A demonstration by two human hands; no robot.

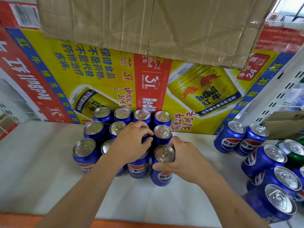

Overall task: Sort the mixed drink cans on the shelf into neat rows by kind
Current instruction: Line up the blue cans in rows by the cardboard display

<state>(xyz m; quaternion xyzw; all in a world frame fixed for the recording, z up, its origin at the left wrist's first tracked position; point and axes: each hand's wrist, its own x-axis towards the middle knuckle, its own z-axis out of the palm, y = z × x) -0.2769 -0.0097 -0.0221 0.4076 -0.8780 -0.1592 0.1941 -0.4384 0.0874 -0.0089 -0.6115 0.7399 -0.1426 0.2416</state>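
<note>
Front row, right end: blue cola can, upright on the white shelf. The right hand wraps its upper wall, thumb in front. Judged rigid but dentable, smooth, probably full and weighty; best taken mid-wall.

Second row: the left hand curls over a second-row can, which is mostly hidden.

Around them: a block of blue cans.

To the right: unsorted cans, one green can.

Rear: energy-drink carton.
</note>
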